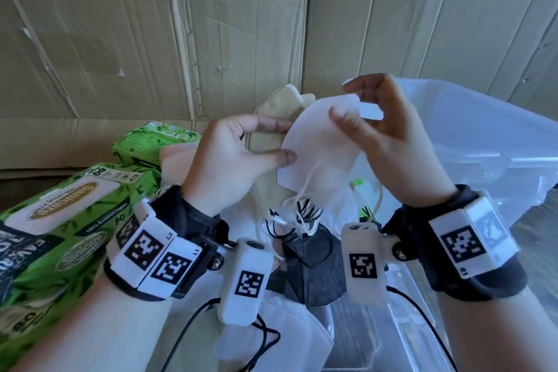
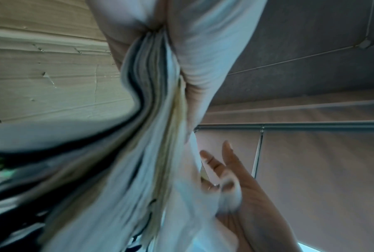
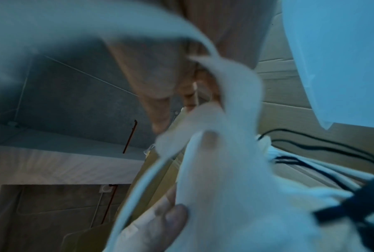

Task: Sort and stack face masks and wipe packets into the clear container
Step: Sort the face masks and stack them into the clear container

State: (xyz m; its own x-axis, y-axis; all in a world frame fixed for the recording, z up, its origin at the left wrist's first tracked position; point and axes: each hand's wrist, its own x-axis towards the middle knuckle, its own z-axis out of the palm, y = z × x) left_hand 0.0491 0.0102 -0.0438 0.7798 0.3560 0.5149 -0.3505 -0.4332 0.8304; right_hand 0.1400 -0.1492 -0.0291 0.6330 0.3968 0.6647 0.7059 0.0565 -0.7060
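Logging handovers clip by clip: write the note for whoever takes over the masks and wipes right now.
Left hand: grips a bundle of masks, beige mask behind, thumb on the white mask.
Right hand: pinches the white mask's upper edge, peeling it off the bundle.
More masks, white and dark mask, hang or lie below the hands, straps tangled.
Wipe packs sit on the left, outside the container, which is on the right.
Done: cannot tell what is stacked inside.
Left: separate masks, stack them, then the wipes.
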